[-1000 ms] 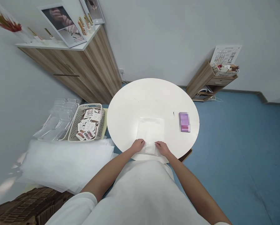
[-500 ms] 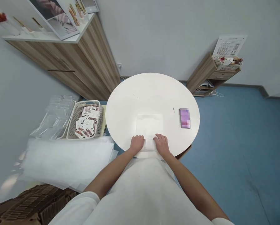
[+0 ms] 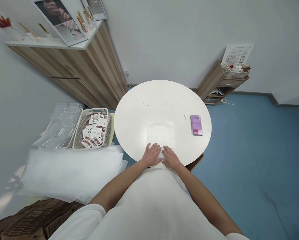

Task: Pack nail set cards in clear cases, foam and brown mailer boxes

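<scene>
- We list one translucent white, square-cornered sheet (image 3: pixel 161 131), thin and flat, at the centre of the frame; its near portion lies beneath and between the two hands.
- We record the left hand (image 3: pixel 151 155), palm down on the sheet's near part, its fingers spread loosely and unclenched, its thumb pointing toward the opposite hand.
- We record the right hand (image 3: pixel 171 157), just beside it, fingers slightly bent and thumb held apart, clasping nothing that we can see; fingertips of both hands nearly meet.
- We enter one smooth white table with a rounded top (image 3: pixel 162 100), mid-frame, bearing the sheet.
- We note one purple rectangular item (image 3: pixel 196 125), its surface blurred into blocks, at the table's right side, well apart from the hands.
- We count one white perforated plastic basket (image 3: pixel 82 122), left of centre, filled with small printed cards (image 3: pixel 95 132).
- We find clear plastic trays (image 3: pixel 64 125), stacked, just left of the basket.
- We see a pile of translucent white sheeting (image 3: pixel 71 170), lower left.
- We add one wood-grain cabinet (image 3: pixel 104 63), upper left.
</scene>
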A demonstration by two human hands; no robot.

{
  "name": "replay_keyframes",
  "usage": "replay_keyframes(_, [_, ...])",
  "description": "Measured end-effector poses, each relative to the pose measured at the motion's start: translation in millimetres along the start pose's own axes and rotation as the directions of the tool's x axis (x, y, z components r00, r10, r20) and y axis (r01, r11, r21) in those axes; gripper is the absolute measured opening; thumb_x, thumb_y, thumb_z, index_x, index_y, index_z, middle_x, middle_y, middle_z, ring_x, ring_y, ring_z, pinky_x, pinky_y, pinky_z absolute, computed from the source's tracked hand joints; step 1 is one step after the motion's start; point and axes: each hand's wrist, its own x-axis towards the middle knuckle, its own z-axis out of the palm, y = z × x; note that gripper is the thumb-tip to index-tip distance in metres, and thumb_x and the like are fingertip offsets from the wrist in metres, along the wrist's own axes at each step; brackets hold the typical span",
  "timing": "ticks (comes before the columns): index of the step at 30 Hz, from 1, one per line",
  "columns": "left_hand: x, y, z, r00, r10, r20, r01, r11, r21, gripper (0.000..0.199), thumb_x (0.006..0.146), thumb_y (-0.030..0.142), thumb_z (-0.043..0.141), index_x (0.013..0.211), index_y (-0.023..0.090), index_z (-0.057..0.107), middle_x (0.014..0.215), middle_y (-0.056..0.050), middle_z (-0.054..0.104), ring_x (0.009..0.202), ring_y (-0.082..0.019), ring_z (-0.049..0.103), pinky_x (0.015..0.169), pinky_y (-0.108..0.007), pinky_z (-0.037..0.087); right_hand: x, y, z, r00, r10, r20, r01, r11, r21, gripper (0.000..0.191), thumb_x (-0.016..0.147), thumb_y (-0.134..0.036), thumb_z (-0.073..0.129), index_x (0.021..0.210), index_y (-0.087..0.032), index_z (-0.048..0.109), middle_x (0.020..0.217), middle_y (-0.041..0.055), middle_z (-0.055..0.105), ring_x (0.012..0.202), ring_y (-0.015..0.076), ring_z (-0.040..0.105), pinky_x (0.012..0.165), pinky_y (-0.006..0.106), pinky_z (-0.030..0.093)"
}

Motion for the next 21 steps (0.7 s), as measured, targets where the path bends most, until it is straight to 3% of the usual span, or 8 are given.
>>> replay_keyframes(4, [1, 2, 4.7, 0.994, 0.016, 0.106, -0.016, 1.000, -0.003, 0.052, 0.070, 0.044, 0.054, 0.115, 0.020, 0.043, 0.116, -0.010, 0.049, 0.108, -0.026, 0.042, 0.097, -0.047, 0.015, 0, -2, 3, 1.000, 0.002, -0.010, -0.001, 0.999, 0.044, 0.037, 0.065, -0.013, 0.058, 0.101, -0.017, 0.046, 0.127, 0.0147, 0.039, 0.120, 0.0282, 0.034, 0.095, 0.046, 0.033])
replay_keyframes(9, [-2, 0, -0.2, 0.984, 0.071, 0.165, -0.069, 0.997, -0.022, 0.049, 0.064, 0.042, 0.058, 0.106, 0.018, 0.046, 0.105, -0.010, 0.052, 0.098, -0.025, 0.046, 0.095, -0.047, 0.018, -9, -15, 1, 0.997, 0.071, -0.015, -0.068, 0.988, 0.137, 0.036, 0.063, -0.019, 0.061, 0.096, -0.017, 0.048, 0.121, 0.0140, 0.043, 0.115, 0.0280, 0.037, 0.090, 0.041, 0.036])
replay_keyframes(16, [-14, 2, -3.1, 0.945, 0.075, 0.319, -0.042, 0.993, -0.109, 0.032, 0.067, 0.033, 0.051, 0.096, 0.019, 0.052, 0.097, -0.008, 0.055, 0.093, -0.024, 0.050, 0.087, -0.041, 0.030, -19, -34, -13, 0.976, 0.159, 0.151, -0.194, 0.947, 0.256, 0.031, 0.068, -0.028, 0.057, 0.096, -0.019, 0.049, 0.089, 0.0044, 0.057, 0.084, 0.0198, 0.051, 0.071, 0.029, 0.038])
replay_keyframes(21, [-1, -9, -11.2, 0.940, 0.015, 0.342, 0.066, 0.973, -0.222, 0.029, 0.069, 0.030, 0.047, 0.095, 0.023, 0.059, 0.101, -0.007, 0.056, 0.099, -0.025, 0.049, 0.080, -0.038, 0.038, -8, -28, -26, 0.982, 0.168, 0.086, -0.187, 0.930, 0.318, 0.023, 0.075, -0.035, 0.051, 0.092, -0.021, 0.055, 0.102, 0.0063, 0.055, 0.097, 0.0209, 0.049, 0.079, 0.032, 0.038])
